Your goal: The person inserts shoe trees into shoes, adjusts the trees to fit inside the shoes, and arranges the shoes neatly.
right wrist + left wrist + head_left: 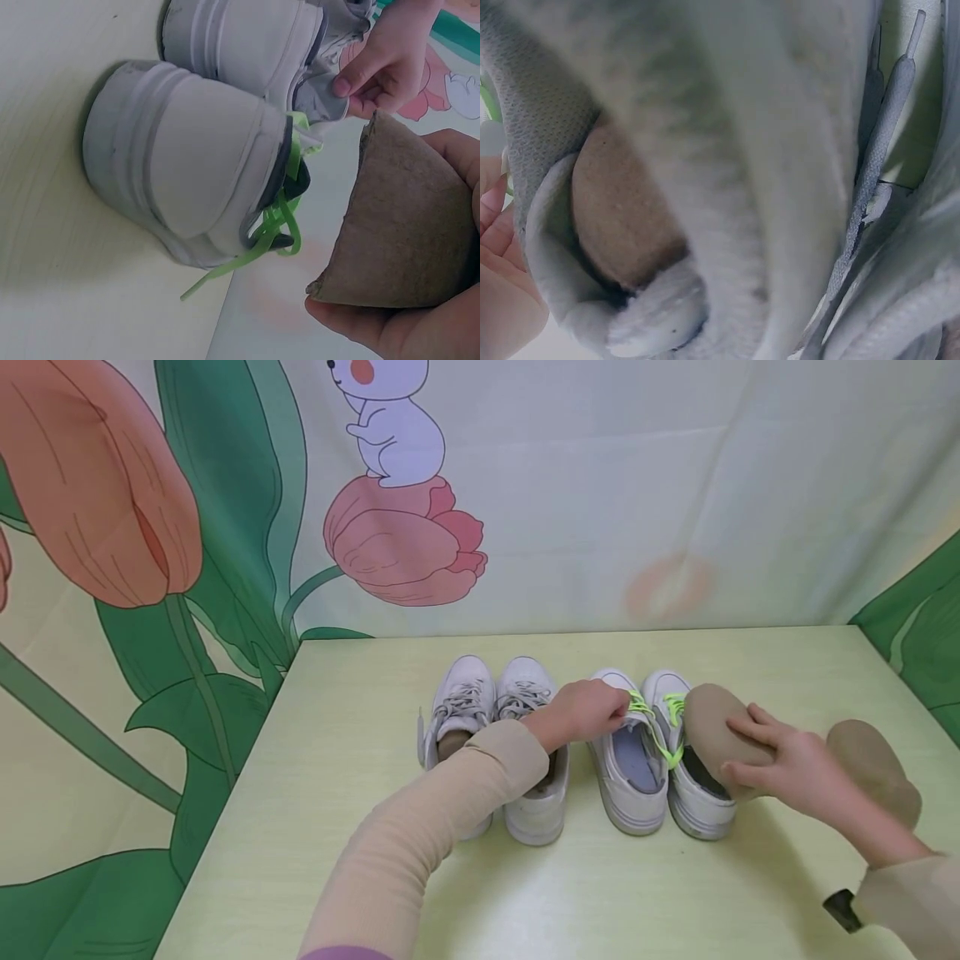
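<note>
Two white shoes with green laces stand side by side, the left green-laced shoe (632,777) and the right green-laced shoe (701,802). My left hand (588,710) pinches the grey tongue (324,99) of the left one between thumb and curled fingers. Over the opening of the right shoe, my right hand (795,760) grips a brown molded-pulp shoe insert (405,217), rounded at the front with a rough cut rear edge. A second brown insert (870,764) lies on the table, partly behind the right forearm.
Left of these, a white pair with grey laces, including the left grey-laced shoe (465,693), stands partly behind the left sleeve (442,818). A brown insert (622,210) sits inside one. The pale table (300,827) meets a printed cloth backdrop (570,510).
</note>
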The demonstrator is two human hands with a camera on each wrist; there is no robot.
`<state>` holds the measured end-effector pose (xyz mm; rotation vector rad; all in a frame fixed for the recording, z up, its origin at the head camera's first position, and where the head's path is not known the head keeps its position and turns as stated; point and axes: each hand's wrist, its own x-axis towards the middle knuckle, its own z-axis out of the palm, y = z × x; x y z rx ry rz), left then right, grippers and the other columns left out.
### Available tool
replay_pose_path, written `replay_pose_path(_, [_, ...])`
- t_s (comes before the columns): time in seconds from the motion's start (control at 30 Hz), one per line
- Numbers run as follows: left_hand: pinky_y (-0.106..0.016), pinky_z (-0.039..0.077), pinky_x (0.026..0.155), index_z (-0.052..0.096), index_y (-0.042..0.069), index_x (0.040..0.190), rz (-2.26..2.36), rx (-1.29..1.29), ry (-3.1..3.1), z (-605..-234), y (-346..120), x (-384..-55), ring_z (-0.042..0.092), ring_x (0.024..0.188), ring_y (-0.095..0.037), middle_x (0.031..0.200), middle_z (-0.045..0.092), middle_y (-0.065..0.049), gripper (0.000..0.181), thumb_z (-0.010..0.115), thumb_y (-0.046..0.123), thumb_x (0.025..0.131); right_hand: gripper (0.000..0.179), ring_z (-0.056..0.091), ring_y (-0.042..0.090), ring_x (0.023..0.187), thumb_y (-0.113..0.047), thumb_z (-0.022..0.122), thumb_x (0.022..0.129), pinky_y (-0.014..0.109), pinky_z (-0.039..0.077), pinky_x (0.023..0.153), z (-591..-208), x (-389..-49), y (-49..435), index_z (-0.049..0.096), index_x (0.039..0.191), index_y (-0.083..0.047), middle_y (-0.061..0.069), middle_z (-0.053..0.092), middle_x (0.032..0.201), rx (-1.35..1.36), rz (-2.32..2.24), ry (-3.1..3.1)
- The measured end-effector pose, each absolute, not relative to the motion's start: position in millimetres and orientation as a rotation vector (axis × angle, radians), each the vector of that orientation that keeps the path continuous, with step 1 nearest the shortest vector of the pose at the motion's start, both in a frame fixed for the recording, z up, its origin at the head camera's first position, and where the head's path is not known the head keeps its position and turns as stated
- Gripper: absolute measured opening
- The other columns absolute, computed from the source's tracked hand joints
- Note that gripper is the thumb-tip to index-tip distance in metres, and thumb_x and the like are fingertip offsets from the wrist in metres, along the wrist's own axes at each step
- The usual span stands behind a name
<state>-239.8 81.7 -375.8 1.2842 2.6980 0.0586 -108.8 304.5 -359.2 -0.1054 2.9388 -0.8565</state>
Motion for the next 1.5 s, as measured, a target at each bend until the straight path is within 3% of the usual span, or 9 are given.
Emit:
replay_pose_path(0.27, [-0.021, 0.035, 0.054, 0.055, 0.017, 0.086, 0.064, 1.288, 2.694, -373.5, 81.1, -238.8, 0.046, 0.066, -0.008, 0.073, 0.049, 0.008, 0.01, 0.049, 0.025, 0.089, 0.069, 0.028, 0.049, 0.122, -0.037, 0.066, 0.076, 0.052, 0.037, 0.088, -356.9, -103.8, 290.1, 0.041, 0.129, 0.001, 0.027, 0.023, 0.14, -0.168, -0.883, 2.901])
replay_pose_path(0.53, [-0.021, 0.035, 0.055, 0.056, 0.017, 0.087, 0.061, 1.284, 2.694, -373.6, 81.3, -239.1, 0.046, 0.067, -0.009, 0.076, 0.052, 0.007, 0.011, 0.05, 0.025, 0.089, 0.065, 0.034, 0.046, 0.12, -0.034, 0.067, 0.076, 0.049, 0.039, 0.087, -355.7, -99.0, 279.3, 0.045, 0.127, 0.001, 0.027, 0.029, 0.138, -0.27, -0.888, 2.88])
replay_pose_path(0.7, [-0.021, 0.036, 0.055, 0.057, 0.017, 0.088, 0.052, 1.287, 2.701, -374.0, 81.6, -239.0, 0.047, 0.067, -0.009, 0.076, 0.053, 0.007, 0.011, 0.05, 0.025, 0.089, 0.065, 0.035, 0.043, 0.121, -0.035, 0.068, 0.075, 0.035, 0.042, 0.088, -353.9, -94.4, 272.4, 0.047, 0.126, -0.001, 0.024, 0.032, 0.138, -0.332, -0.898, 2.859])
replay_pose_path(0.77, [-0.021, 0.036, 0.056, 0.057, 0.017, 0.088, 0.048, 1.285, 2.702, -373.7, 81.8, -238.7, 0.047, 0.067, -0.009, 0.077, 0.053, 0.007, 0.011, 0.05, 0.025, 0.089, 0.064, 0.035, 0.042, 0.121, -0.034, 0.068, 0.074, 0.022, 0.04, 0.088, -353.9, -92.4, 269.4, 0.048, 0.125, -0.001, 0.024, 0.034, 0.137, -0.36, -0.91, 2.854])
replay_pose_path(0.93, [-0.022, 0.037, 0.057, 0.057, 0.017, 0.089, 0.035, 1.28, 2.703, -374.0, 82.0, -238.8, 0.048, 0.068, -0.009, 0.077, 0.053, 0.007, 0.012, 0.05, 0.026, 0.089, 0.058, 0.038, 0.042, 0.12, -0.032, 0.07, 0.073, 0.023, 0.04, 0.088, -354.8, -89.2, 261.9, 0.053, 0.121, -0.004, 0.024, 0.037, 0.134, -0.448, -0.918, 2.839])
replay_pose_path(1.0, [-0.022, 0.038, 0.057, 0.057, 0.017, 0.09, 0.036, 1.282, 2.701, -375.2, 82.4, -239.6, 0.048, 0.068, -0.009, 0.077, 0.053, 0.007, 0.012, 0.05, 0.026, 0.089, 0.057, 0.038, 0.042, 0.12, -0.032, 0.069, 0.073, 0.031, 0.041, 0.088, -355.4, -88.8, 259.5, 0.054, 0.121, -0.005, 0.024, 0.038, 0.133, -0.472, -0.901, 2.84])
replay_pose_path(1.2, [-0.021, 0.038, 0.056, 0.057, 0.017, 0.09, 0.051, 1.285, 2.695, -377.2, 82.7, -240.8, 0.048, 0.068, -0.009, 0.077, 0.053, 0.007, 0.012, 0.05, 0.026, 0.089, 0.056, 0.04, 0.041, 0.119, -0.03, 0.07, 0.073, 0.02, 0.04, 0.084, -357.6, -89.5, 253.9, 0.055, 0.12, -0.005, 0.024, 0.04, 0.132, -0.512, -0.892, 2.833])
replay_pose_path(1.43, [-0.021, 0.037, 0.056, 0.056, 0.017, 0.09, 0.055, 1.272, 2.689, -377.2, 82.8, -240.2, 0.048, 0.068, -0.009, 0.077, 0.052, 0.007, 0.012, 0.049, 0.027, 0.09, 0.057, 0.039, 0.041, 0.119, -0.032, 0.069, 0.073, 0.046, 0.04, 0.087, -361.9, -94.4, 249.4, 0.054, 0.12, -0.004, 0.024, 0.04, 0.132, -0.503, -0.905, 2.803])
replay_pose_path(1.5, [-0.021, 0.037, 0.056, 0.056, 0.017, 0.09, 0.055, 1.268, 2.689, -376.9, 82.7, -239.9, 0.047, 0.067, -0.009, 0.077, 0.052, 0.007, 0.012, 0.049, 0.027, 0.09, 0.057, 0.038, 0.041, 0.12, -0.032, 0.069, 0.073, 0.048, 0.039, 0.088, -363.6, -96.4, 249.4, 0.054, 0.12, -0.004, 0.025, 0.039, 0.133, -0.488, -0.925, 2.784])
